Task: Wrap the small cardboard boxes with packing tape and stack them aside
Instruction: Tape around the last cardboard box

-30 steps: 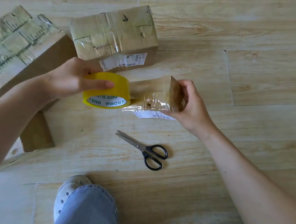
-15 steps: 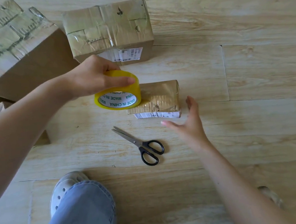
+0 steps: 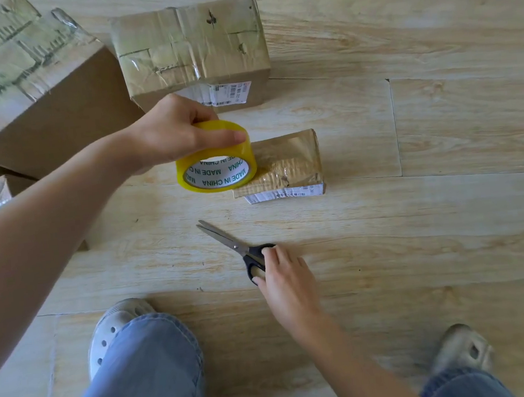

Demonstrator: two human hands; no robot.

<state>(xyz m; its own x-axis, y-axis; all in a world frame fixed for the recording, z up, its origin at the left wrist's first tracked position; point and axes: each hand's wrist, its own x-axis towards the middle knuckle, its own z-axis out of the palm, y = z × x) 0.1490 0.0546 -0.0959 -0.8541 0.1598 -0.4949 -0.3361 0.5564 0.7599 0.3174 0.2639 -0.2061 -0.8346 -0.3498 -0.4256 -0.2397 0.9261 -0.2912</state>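
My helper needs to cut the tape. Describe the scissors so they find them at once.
On the wooden floor, look just this side of the small taped box. The scissors lie there, the right hand on their handles. Nothing else nearby has silver blades and black handles.

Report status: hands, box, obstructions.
Left hand grips tape roll at small box's left end. Right hand grips scissors on floor. Small box taped, on floor. Bigger boxes beyond, not in the way.

bare floor (image 3: 453,243) right, boxes (image 3: 189,44) crowding left
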